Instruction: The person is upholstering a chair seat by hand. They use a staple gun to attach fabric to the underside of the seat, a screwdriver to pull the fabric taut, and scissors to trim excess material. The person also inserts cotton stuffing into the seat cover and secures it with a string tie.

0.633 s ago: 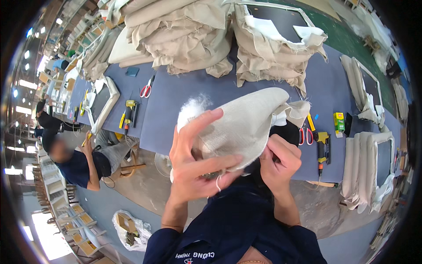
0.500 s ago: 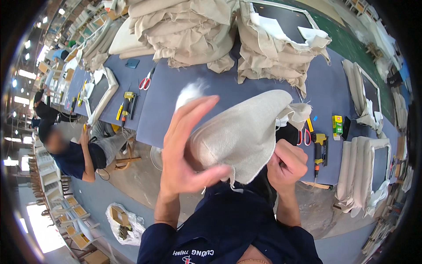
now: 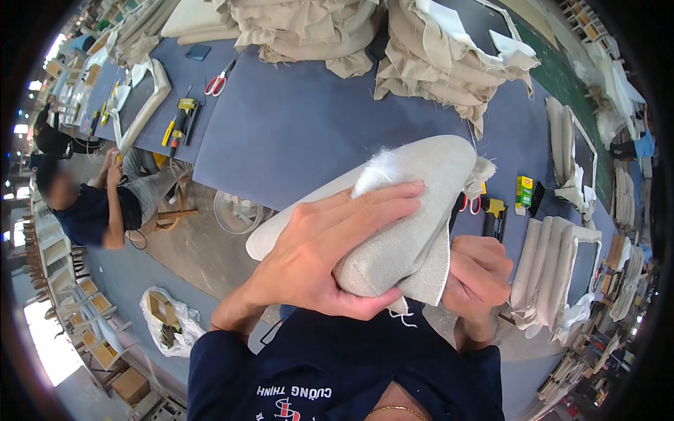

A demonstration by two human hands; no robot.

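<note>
A beige fabric-covered chair pad [image 3: 432,165] is tilted up in front of my chest, over the near edge of the table. My left hand [image 3: 309,245] wraps round its near corner, fingers across the fabric and thumb underneath. A tuft of white stuffing fibre [image 3: 379,172] shows just above those fingers, against the fabric. Loose threads hang below the corner. At the pad's right edge my right hand [image 3: 479,277] is closed in a fist on the cover's fabric; its fingertips are hidden.
Stacks of beige covered pads [image 3: 302,31] stand on the blue-grey table [image 3: 281,119]. Red-handled scissors [image 3: 219,83] and a yellow staple gun [image 3: 184,116] lie at left. Another staple gun [image 3: 496,210] and a small green-yellow box [image 3: 524,193] lie at right. A co-worker [image 3: 91,203] sits at left.
My left hand has closed round the pad's corner, where it was spread before. The white fibre has come down against the fabric. The pad has turned, with more of it reaching left.
</note>
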